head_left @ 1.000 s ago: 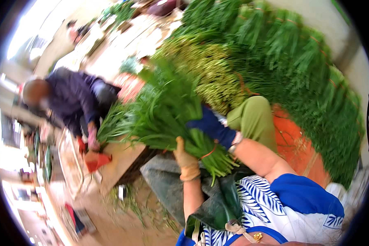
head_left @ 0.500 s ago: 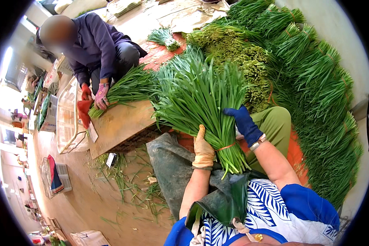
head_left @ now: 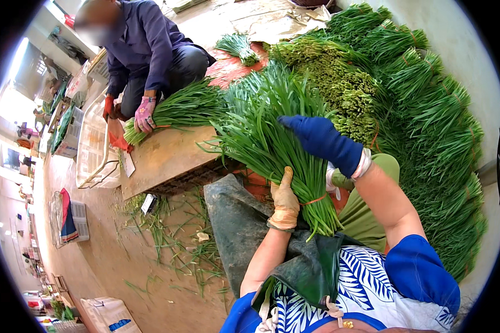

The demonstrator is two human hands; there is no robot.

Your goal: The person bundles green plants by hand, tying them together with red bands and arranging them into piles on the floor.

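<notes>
With a clock face laid over the view, the banded bundle of chive-like greens (head_left: 278, 136) lies just up from the centre, above the dark green apron (head_left: 228, 213), its leaf tips fanning toward 11 o'clock and its stem ends toward 5. Handling it well, I judge, means a firm but gentle hold low on the stems beside the red band (head_left: 315, 200), with leaves smoothed along their length so none kink or slip free. The left hand (head_left: 283, 205), in a tan glove, appears clamped on the bundle: its thumb lies up the left edge, its other fingers hidden, and the band sits just beside it at 3 o'clock. The right hand (head_left: 325, 141), in a blue glove, lies at 1 o'clock from the left, over the leaves' right side; its fingers look together, pointing to 10 o'clock, but I cannot tell whether they touch or pinch any leaves. From those fingertips, the band and stem ends lie toward 5 o'clock.
</notes>
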